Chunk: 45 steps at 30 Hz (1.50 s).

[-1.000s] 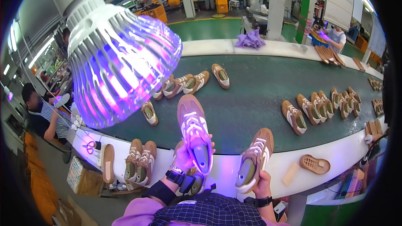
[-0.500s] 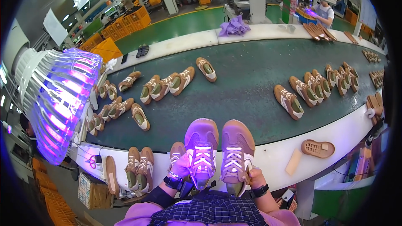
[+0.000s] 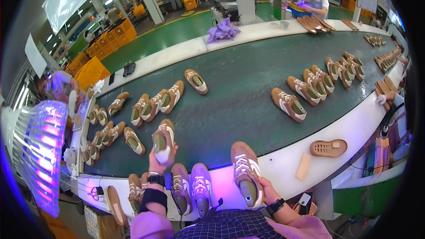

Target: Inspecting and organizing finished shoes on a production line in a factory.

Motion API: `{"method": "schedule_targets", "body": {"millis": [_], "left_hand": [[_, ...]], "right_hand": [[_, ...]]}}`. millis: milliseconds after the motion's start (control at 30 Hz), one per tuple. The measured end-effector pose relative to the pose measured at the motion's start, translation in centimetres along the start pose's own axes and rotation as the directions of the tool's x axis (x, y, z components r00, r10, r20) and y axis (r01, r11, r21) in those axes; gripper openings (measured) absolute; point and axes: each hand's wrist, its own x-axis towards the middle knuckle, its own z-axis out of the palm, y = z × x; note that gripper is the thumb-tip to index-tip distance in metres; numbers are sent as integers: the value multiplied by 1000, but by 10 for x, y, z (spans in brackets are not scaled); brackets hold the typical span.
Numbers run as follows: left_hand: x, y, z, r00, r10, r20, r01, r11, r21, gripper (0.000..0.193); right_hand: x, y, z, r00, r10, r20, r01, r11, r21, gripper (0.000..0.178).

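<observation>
At my far left glows a clear, ribbed lamp [image 3: 40,155] throwing violet light. To its right, on the white, smooth ledge [image 3: 283,168] nearest me, lies a long, tan shoe sole [image 3: 116,204]. Beyond it, at the left end of the dark green, flat conveyor belt [image 3: 230,106], brown-and-white lace-up shoes [image 3: 152,105] sit in loose groups.

My left hand [image 3: 155,164] is curled closed around the white heel of a brown suede shoe [image 3: 164,139] with an olive-green inside; I have it raised over the belt's near edge, toe pointing away from me. Just right of my left forearm, two shoes stand side by side on the ledge, toes away: a brown lace-up shoe [image 3: 181,186] and a lilac-lit lace-up shoe [image 3: 201,186].

My right hand [image 3: 268,190] grips another brown suede shoe with a white side stripe [image 3: 245,172] by its right side near the heel, fingers partly hidden behind it. That shoe leans toward me, its olive-green inside showing.

Further right on the ledge lie a pale, rectangular strip [image 3: 303,166] and, near it, a brown, grid-patterned sole [image 3: 328,148]. On the belt behind them, a slanting row of brown-and-white shoes [image 3: 287,105] runs off toward the right.
</observation>
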Motion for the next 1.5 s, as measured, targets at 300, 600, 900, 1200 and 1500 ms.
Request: {"method": "schedule_targets", "body": {"millis": [300, 600, 900, 1200, 1500], "left_hand": [[-14, -7, -100, 809, 331, -485, 106, 730, 675, 57], [-46, -58, -20, 828, 400, -393, -33, 734, 678, 25], [-39, -99, 83, 990, 62, -128, 9, 873, 488, 32], [36, -184, 130, 954, -298, -27, 239, 706, 667, 63], [28, -198, 55, 962, -186, -200, 199, 979, 49, 71]], "right_hand": [[116, -124, 60, 965, -67, 253, 75, 997, -20, 50], [300, -252, 103, 581, -811, -70, 262, 267, -927, 31], [137, -370, -69, 617, -744, -256, -531, -154, -833, 69], [100, -246, -32, 925, -350, -148, 182, 750, -636, 50], [123, -364, -10, 368, -899, 238, 9, -252, -968, 54]]}}
